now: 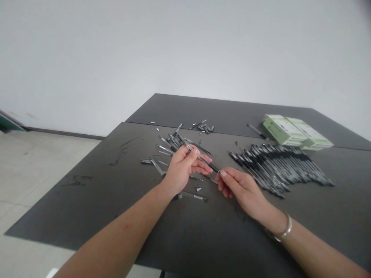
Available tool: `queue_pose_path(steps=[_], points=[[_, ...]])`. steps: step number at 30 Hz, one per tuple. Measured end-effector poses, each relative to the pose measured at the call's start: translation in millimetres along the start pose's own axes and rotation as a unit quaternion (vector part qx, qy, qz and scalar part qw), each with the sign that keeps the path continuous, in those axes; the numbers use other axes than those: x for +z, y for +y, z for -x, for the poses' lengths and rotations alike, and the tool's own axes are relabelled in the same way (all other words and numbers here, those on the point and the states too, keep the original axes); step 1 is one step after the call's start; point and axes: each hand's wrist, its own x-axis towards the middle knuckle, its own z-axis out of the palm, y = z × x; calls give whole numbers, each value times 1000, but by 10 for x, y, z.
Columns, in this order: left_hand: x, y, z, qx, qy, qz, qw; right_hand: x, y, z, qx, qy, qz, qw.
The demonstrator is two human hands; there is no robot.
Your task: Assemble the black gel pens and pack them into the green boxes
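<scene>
A clear-barrelled pen with a black grip (213,166) is held slantwise between my two hands above the dark table. My left hand (185,166) is closed on its barrel, thumb on top. At the pen's lower right end, my right hand (239,187) pinches the tip with thumb and fingers; whatever small part sits there is hidden by the fingertips. Behind and under my left hand lies a loose pile of pen parts (169,143). A small pale cone-shaped tip (198,189) rests on the table below the pen.
To the right, many pens (278,166) lie side by side in a slanting row. Two green-and-white boxes (285,129) stand behind them, with a single pen (256,130) beside. Several black caps (206,128) lie farther back. A white wall rises beyond the table (95,208).
</scene>
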Motion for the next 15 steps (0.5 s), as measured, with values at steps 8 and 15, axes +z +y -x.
queue_pose_path(steps=[8, 15], points=[[-2, 4, 5, 2, -2, 1, 1000, 1, 33, 16, -20, 34, 26, 999], [-23, -29, -14, 8, -20, -6, 1000, 6, 33, 1, -3, 23, 12, 1000]])
